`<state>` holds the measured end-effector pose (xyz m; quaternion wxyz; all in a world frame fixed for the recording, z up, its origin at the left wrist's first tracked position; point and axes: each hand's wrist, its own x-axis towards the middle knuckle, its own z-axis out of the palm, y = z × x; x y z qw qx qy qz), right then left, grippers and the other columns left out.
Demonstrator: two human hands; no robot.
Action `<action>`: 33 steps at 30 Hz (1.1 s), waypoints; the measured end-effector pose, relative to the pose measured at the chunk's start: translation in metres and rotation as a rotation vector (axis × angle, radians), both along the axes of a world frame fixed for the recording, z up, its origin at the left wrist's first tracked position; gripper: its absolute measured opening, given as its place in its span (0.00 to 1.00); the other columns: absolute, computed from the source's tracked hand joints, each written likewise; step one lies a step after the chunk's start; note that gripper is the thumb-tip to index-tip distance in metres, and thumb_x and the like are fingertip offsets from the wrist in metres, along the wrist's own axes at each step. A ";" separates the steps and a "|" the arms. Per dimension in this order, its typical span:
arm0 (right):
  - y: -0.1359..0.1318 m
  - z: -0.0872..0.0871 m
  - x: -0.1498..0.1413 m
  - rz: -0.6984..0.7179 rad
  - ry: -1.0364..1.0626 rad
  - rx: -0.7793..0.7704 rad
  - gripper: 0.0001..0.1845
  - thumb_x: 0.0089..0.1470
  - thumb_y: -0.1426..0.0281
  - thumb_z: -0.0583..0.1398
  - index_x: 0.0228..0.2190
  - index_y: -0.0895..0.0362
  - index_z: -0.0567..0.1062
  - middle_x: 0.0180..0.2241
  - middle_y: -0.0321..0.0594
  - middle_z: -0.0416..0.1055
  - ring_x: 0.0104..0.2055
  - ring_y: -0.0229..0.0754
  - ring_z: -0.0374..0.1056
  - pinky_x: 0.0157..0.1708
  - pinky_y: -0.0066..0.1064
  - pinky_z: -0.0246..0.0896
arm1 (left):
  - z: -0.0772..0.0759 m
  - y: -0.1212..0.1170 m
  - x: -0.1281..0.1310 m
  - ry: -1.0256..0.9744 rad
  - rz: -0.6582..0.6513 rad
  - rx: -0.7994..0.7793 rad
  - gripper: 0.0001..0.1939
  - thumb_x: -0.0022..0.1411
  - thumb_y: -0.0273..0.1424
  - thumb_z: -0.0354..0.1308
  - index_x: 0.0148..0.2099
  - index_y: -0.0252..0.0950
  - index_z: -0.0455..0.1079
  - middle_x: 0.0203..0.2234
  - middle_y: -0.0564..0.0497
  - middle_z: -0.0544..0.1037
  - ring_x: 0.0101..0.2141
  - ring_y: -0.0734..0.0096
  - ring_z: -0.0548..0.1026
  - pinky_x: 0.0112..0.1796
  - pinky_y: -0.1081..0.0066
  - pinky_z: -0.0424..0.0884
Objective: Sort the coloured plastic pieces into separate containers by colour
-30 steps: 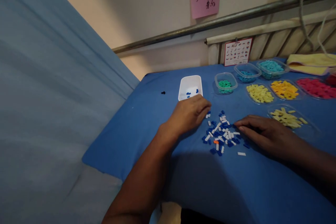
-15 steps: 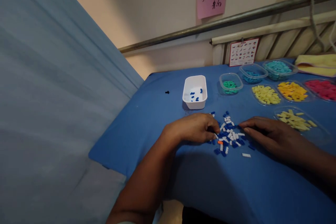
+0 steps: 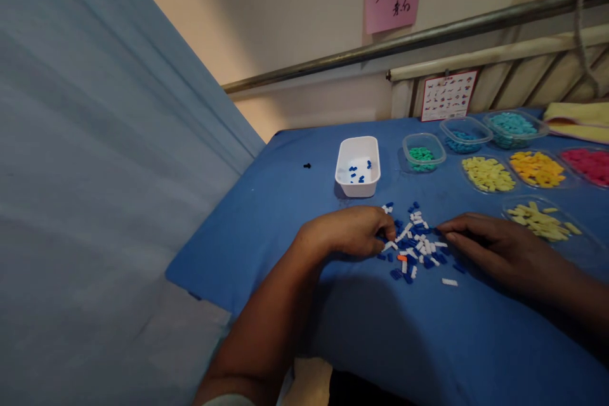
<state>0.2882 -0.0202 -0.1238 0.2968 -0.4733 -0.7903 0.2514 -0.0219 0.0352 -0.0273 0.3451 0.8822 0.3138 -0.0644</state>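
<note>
left grip (image 3: 354, 233) at brick pile's (image 3: 422, 246) left edge (right grip (image 3: 490, 244) opposite)

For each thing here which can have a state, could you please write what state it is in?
Pile: loose, blue and white mixed, one orange piece
Left hand: bent down at pile's left side; grip unclear
Right hand: at pile's right edge; grip unclear
White box: open, few blue pieces inside
Green tub: partly filled
Card: upright
Towel: folded
</note>
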 end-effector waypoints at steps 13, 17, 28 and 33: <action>0.001 0.012 -0.006 0.004 0.024 0.018 0.14 0.72 0.60 0.59 0.47 0.49 0.84 0.44 0.41 0.85 0.43 0.48 0.81 0.43 0.40 0.75 | 0.008 0.004 -0.009 0.036 0.043 0.040 0.21 0.63 0.23 0.64 0.58 0.39 0.78 0.54 0.47 0.81 0.47 0.64 0.79 0.48 0.68 0.74; 0.001 0.015 -0.006 0.008 0.025 0.024 0.14 0.72 0.62 0.59 0.48 0.49 0.84 0.44 0.41 0.85 0.43 0.47 0.81 0.43 0.40 0.75 | 0.006 0.002 -0.006 0.073 0.039 0.073 0.20 0.63 0.25 0.65 0.57 0.40 0.78 0.53 0.47 0.80 0.48 0.62 0.78 0.49 0.66 0.73; 0.001 0.021 -0.008 0.006 0.018 0.028 0.13 0.71 0.63 0.59 0.47 0.50 0.84 0.43 0.41 0.85 0.43 0.47 0.81 0.44 0.40 0.76 | 0.003 0.003 0.008 -0.001 0.086 0.216 0.11 0.67 0.23 0.56 0.48 0.37 0.76 0.43 0.48 0.81 0.41 0.64 0.77 0.43 0.67 0.70; 0.002 0.021 -0.008 0.029 0.018 0.015 0.13 0.72 0.63 0.59 0.48 0.50 0.83 0.43 0.40 0.84 0.44 0.47 0.80 0.45 0.40 0.75 | -0.001 0.000 0.014 -0.042 0.081 0.246 0.15 0.71 0.25 0.56 0.56 0.38 0.76 0.49 0.46 0.82 0.46 0.62 0.78 0.48 0.65 0.72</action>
